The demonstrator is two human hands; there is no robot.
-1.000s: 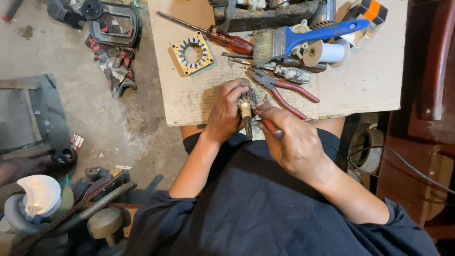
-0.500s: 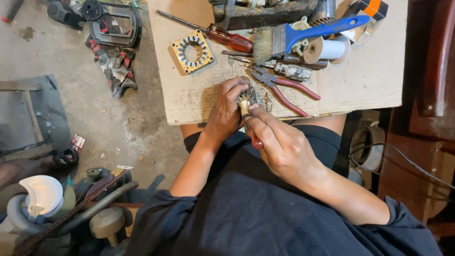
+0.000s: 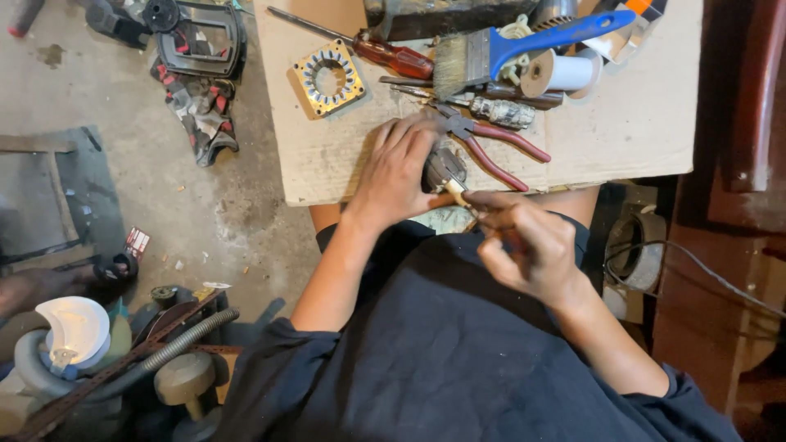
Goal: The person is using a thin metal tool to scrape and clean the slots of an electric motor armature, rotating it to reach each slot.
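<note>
Just above the frame's centre, the left hand (image 3: 399,173) is cupped over a small dark round motor part (image 3: 443,166) at the near edge of the cardboard sheet (image 3: 622,131). The right hand (image 3: 528,245) lies lower right of it, fingers pinched shut on a thin tool (image 3: 463,196) whose long axis slants up-left into the part — the left hand is nearer. Red-handled pliers (image 3: 499,151) lie just beside; concrete floor (image 3: 205,221) sits left.

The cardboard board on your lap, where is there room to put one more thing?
Bare cardboard lies right of the red-handled pliers, below the white spool. A smaller patch sits below the square metal stator plate, beside the left hand. The top middle is crowded: screwdriver, blue-handled paintbrush.
</note>
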